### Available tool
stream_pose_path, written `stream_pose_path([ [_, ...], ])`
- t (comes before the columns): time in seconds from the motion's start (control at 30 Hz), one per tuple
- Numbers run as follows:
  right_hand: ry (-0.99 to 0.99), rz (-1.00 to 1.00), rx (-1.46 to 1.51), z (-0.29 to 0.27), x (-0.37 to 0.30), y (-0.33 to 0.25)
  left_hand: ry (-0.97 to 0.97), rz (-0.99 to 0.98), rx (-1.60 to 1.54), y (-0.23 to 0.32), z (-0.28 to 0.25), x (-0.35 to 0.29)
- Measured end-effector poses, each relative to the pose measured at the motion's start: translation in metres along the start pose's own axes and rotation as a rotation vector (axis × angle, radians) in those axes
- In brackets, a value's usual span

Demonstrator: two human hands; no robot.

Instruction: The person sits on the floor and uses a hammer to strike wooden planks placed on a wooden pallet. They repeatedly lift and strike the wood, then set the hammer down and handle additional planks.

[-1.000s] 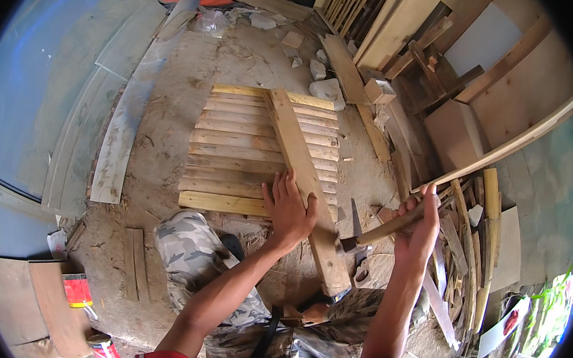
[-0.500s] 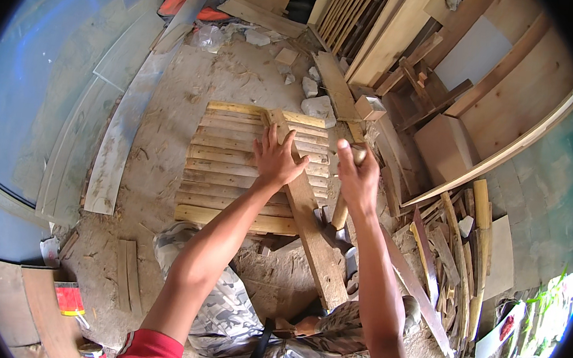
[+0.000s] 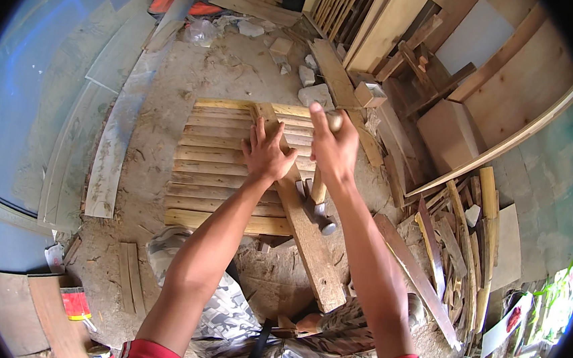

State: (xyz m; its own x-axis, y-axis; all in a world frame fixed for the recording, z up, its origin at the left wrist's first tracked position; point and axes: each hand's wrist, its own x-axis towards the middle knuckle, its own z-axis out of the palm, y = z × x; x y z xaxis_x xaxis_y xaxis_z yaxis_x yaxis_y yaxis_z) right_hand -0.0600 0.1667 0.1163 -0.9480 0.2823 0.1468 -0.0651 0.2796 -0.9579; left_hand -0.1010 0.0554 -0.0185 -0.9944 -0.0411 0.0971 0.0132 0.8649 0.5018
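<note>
A long wooden board (image 3: 313, 262) lies slantwise across a slatted wooden panel (image 3: 200, 167) on the ground, its near end reaching past the panel toward my legs. My left hand (image 3: 268, 157) presses on the board with its fingers spread. In my right hand (image 3: 335, 148) is a claw hammer (image 3: 318, 189), held by its wooden handle with the handle upright. The metal head is low, at the board's right edge; its claw side seems to touch the board, but any nail there is too small to make out.
Scrap wood (image 3: 459, 253) is heaped at the right, beside a wooden frame (image 3: 490, 161). Long strips (image 3: 108, 165) lie along the blue wall at the left. Stones (image 3: 316, 95) and a small wooden box (image 3: 370, 95) stand beyond the panel. A red tin (image 3: 75, 304) is at lower left.
My right hand and the hammer have shifted left and farther away, bringing the hammer's head up along the board's right edge. My left hand stays spread on the board.
</note>
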Motion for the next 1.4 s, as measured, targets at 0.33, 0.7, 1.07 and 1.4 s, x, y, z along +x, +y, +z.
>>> stream_pose_path([
  [0.33, 0.167, -0.082, 0.321, -0.038, -0.072, -0.003, -0.068, -0.033, 0.088, 0.008, -0.007, -0.001],
  [0.7, 0.331, -0.342, 1.009, -0.148, -0.165, 0.046, 0.287, 0.137, 0.145, 0.001, 0.002, -0.004],
  [1.07, 0.338, -0.265, 1.372, -0.215, -0.219, 0.077, -0.448, 0.334, -0.752, 0.064, -0.063, -0.243],
  [1.4, 0.134, -0.290, 1.340, -0.224, -0.261, 0.095, -0.679, 0.145, -0.861, 0.041, -0.054, -0.296],
])
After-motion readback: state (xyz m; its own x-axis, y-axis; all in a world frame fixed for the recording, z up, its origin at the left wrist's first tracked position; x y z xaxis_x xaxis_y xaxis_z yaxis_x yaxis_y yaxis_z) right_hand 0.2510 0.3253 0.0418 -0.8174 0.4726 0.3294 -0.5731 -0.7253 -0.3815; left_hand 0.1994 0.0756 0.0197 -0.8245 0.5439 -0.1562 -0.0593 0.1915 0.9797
